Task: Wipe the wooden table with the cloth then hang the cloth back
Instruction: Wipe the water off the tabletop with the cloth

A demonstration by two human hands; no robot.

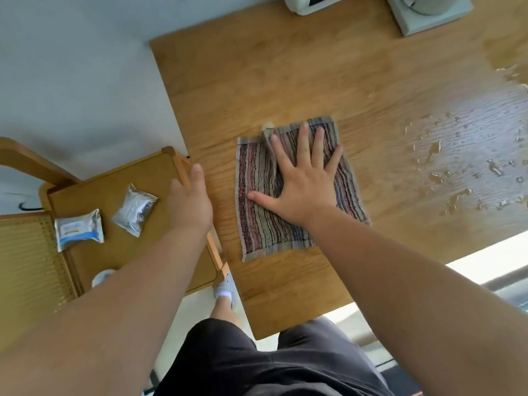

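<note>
A striped cloth point(257, 221) lies flat on the wooden table point(285, 81), near its left side. My right hand point(303, 178) presses on the cloth with its fingers spread and straight. My left hand point(190, 201) rests at the table's left edge, beside the cloth and apart from it, fingers straight. A wet patch with water drops point(468, 155) covers the table's right part.
A low wooden side table point(148, 178) stands left of the table with two foil packets point(78, 228) point(134, 210) on it. A cane chair point(25, 252) is at far left. White appliances point(428, 15) stand at the table's far edge. My legs stand below.
</note>
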